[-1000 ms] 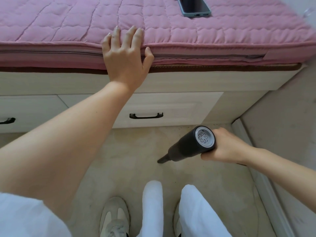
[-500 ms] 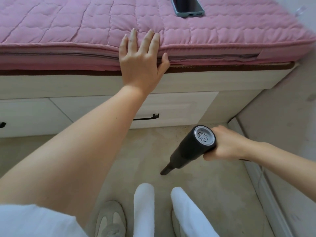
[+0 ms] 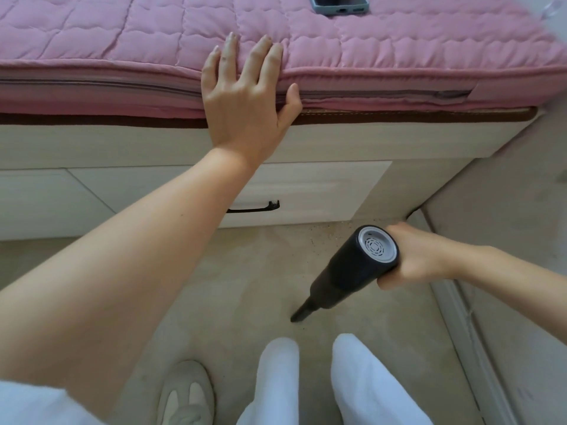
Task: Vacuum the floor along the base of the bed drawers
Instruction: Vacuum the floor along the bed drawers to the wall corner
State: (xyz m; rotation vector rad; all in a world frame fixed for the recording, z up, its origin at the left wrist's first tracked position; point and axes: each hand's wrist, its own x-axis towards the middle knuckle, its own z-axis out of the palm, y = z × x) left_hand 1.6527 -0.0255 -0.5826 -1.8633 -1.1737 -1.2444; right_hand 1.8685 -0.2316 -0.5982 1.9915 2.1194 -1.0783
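We see the left hand (image 3: 245, 99) resting flat on the edge of the pink quilted mattress (image 3: 399, 56), with its fingers spread out straight on top and its thumb against the side, near the zipper (image 3: 383, 95) that runs along the mattress edge. It grips nothing.

The right hand (image 3: 417, 259) is wrapped around the back end of a small black handheld vacuum (image 3: 349, 271) — the fingers curl under it and hold it tight. The round silver cap (image 3: 376, 248) with little slots faces up at us. We can read no words or brand on it. The vacuum tilts down and to the left, and its thin nozzle (image 3: 302, 312) points at the beige floor (image 3: 245, 286). The tip is at or just above the floor; we cannot tell which. It sits out from the drawers, near our knees, not right at the base of the bed.

Under the mattress is the pale wooden bed frame (image 3: 368, 139) with a drawer (image 3: 306, 191) in it. The drawer has a black handle (image 3: 254, 207), partly hidden behind the left arm. Little crumbs of dirt (image 3: 325, 230) lie on the floor close to the bottom of the drawer.

A phone (image 3: 339, 4) in a blue-grey case lies on top of the mattress at the far edge — only part of it shows. At the bottom we see white trouser legs (image 3: 362, 378) and one beige shoe (image 3: 187, 391).
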